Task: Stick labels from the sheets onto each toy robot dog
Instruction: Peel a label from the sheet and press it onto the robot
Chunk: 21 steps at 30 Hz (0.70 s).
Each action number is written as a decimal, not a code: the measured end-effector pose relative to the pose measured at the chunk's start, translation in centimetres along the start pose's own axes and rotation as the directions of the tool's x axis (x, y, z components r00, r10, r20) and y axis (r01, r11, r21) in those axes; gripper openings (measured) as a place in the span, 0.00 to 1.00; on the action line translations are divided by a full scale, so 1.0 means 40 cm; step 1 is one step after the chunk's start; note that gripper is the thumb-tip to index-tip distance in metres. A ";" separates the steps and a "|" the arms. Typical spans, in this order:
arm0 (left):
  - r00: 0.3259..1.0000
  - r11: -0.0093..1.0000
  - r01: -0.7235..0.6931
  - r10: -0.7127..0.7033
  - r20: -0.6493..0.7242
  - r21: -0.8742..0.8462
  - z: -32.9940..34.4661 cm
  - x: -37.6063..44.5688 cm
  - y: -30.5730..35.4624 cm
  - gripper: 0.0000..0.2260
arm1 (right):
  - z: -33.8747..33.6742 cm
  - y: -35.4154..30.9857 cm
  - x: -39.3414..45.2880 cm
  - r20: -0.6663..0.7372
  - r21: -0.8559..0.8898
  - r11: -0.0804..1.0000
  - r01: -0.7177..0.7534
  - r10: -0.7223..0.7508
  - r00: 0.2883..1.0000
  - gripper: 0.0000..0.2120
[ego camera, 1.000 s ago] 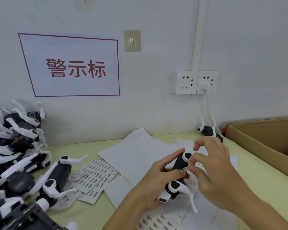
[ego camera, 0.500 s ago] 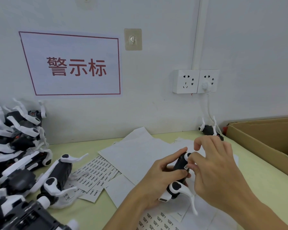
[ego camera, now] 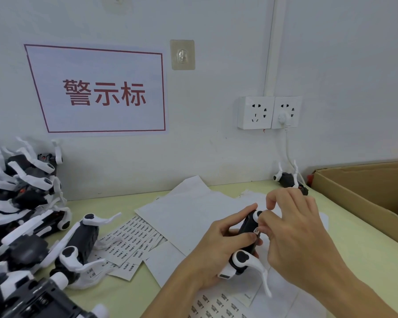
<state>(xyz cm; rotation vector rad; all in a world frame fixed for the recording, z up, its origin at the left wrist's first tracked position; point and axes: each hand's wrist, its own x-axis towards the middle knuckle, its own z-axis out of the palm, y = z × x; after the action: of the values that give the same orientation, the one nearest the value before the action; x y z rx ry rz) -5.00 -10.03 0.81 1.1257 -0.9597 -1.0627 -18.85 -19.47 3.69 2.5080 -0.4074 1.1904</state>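
Right, my left hand [ego camera: 218, 246] grips the black-and-white plastic toy dog [ego camera: 248, 237] above the papers, while my right hand's [ego camera: 292, 232] fingertips press a small white label [ego camera: 256, 231] onto its body. The pile of dogs [ego camera: 21, 203] on the left looks unlabelled; printed label sheets [ego camera: 129, 242] lie beside it.

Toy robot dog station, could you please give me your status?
Left hand grips toy robot dog. Right hand presses label onto it. Nothing in the way.

A small assembly workshop: a heap of toy robot dogs [ego camera: 21, 210], label sheets [ego camera: 129, 244], a wall sign [ego camera: 99, 88], a cardboard box [ego camera: 363, 198].
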 end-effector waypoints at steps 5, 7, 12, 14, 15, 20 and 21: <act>1.000 1.000 -0.003 0.003 -0.006 0.008 0.001 0.001 -0.002 0.24 | 0.002 0.003 -0.002 0.015 0.008 1.000 -0.001 0.001 1.000 0.01; 1.000 1.000 -0.004 0.004 -0.010 0.012 0.001 0.001 -0.002 0.24 | 0.002 0.002 -0.002 0.018 0.004 1.000 0.001 -0.001 1.000 0.02; 1.000 1.000 -0.007 0.007 -0.007 0.023 0.002 -0.002 0.002 0.22 | 0.001 -0.001 -0.001 -0.007 -0.004 1.000 0.003 -0.003 1.000 0.07; 1.000 1.000 -0.008 0.008 -0.007 0.027 0.002 -0.004 0.003 0.22 | -0.001 -0.002 0.000 -0.013 -0.005 1.000 -0.003 0.002 1.000 0.11; 1.000 1.000 -0.008 0.008 -0.006 0.028 0.002 -0.004 0.003 0.22 | -0.002 -0.003 0.001 -0.014 -0.006 1.000 -0.008 0.008 1.000 0.11; 1.000 0.999 -0.009 0.009 -0.013 0.037 0.004 -0.004 0.003 0.22 | -0.002 -0.005 0.003 -0.034 -0.008 1.000 -0.019 0.019 0.999 0.12; 1.000 0.999 -0.009 0.009 -0.016 0.037 0.004 -0.004 0.003 0.22 | -0.002 -0.006 0.004 -0.040 -0.009 1.000 -0.018 0.018 0.999 0.12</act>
<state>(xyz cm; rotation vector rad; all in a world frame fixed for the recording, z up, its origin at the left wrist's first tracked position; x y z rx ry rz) -5.16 -9.91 0.95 1.1575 -0.9748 -1.0309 -18.72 -19.24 3.81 2.4734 -0.4251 1.2402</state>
